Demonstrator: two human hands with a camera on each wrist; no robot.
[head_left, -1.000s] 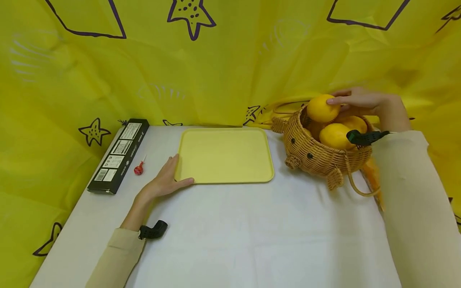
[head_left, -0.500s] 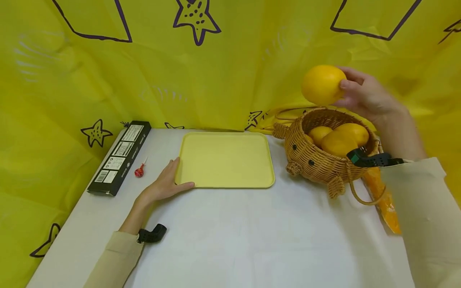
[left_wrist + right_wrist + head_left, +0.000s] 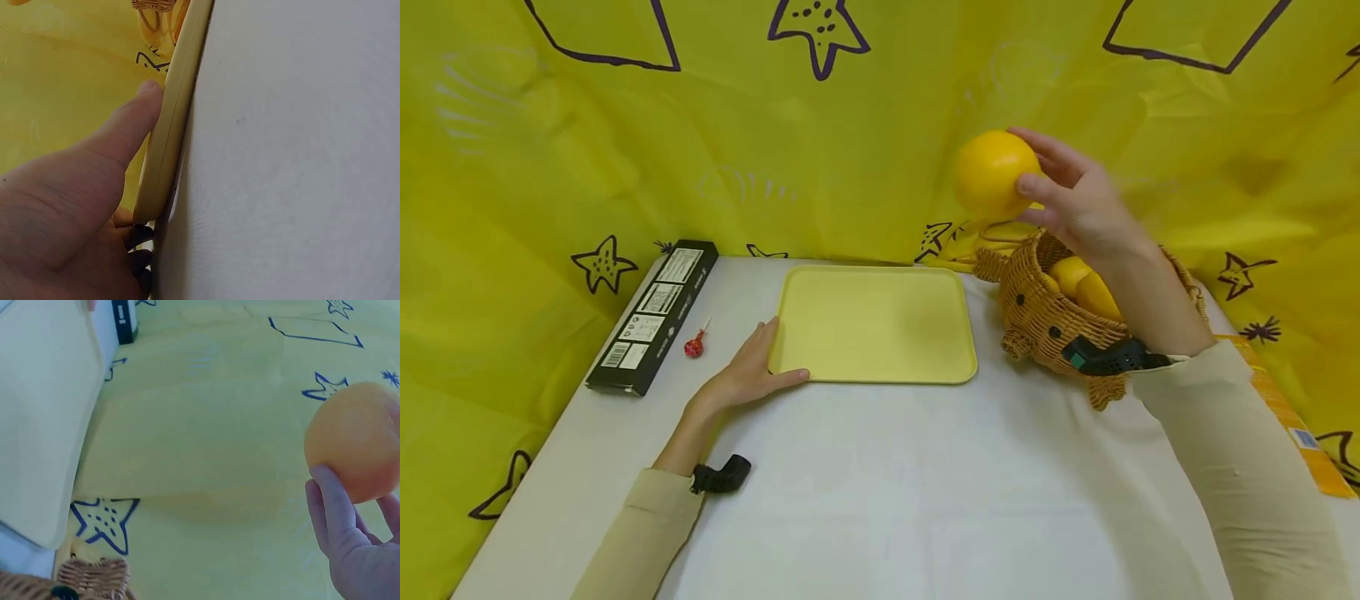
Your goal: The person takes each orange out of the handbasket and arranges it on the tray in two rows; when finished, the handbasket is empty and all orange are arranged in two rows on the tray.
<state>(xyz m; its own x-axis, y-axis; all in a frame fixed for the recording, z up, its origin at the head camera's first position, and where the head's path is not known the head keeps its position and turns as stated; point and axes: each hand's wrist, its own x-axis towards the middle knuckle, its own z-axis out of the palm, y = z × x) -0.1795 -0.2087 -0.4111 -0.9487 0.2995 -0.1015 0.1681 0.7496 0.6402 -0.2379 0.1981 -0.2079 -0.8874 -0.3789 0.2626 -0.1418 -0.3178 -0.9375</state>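
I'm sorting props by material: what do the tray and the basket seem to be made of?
The tray: probably plastic, smooth and satin, judging by its even yellow colour and rounded, moulded look.
The basket seems woven wicker, ridged in finish, from its interlaced tan strands; natural or synthetic, I can't tell.

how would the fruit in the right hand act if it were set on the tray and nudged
The fruit would probably roll, being nearly round. The tray has a raised rim that might stop a gentle roll. Its smooth, slightly shiny skin could be a bit slippery, though it looks firm: no dent shows where the right hand grips it.
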